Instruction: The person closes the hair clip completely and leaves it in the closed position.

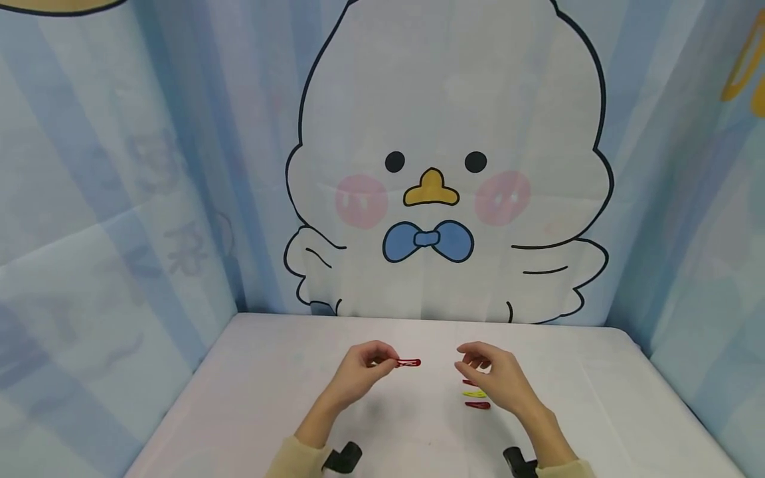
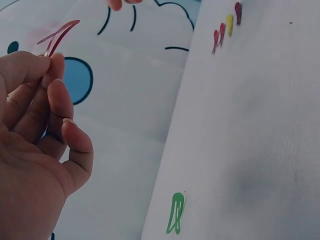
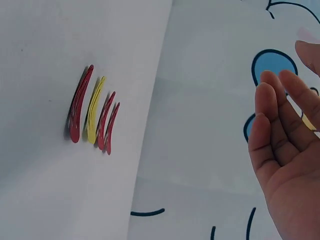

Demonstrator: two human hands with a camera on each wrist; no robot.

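Observation:
My left hand pinches a red snap hair clip between thumb and forefinger above the table. In the left wrist view this clip is sprung apart, its two arms spread. My right hand hovers to the right of it, fingers gently bent, holding nothing. Below that hand, hair clips lie in a row: a dark red clip, a yellow clip and two red ones, partly hidden by the hand in the head view. A green hair clip lies on the table in the left wrist view.
The white table reaches back to a curtain printed with a cartoon bird. Curtains also hang along the left and right sides. Black wrist mounts sit at both sleeves.

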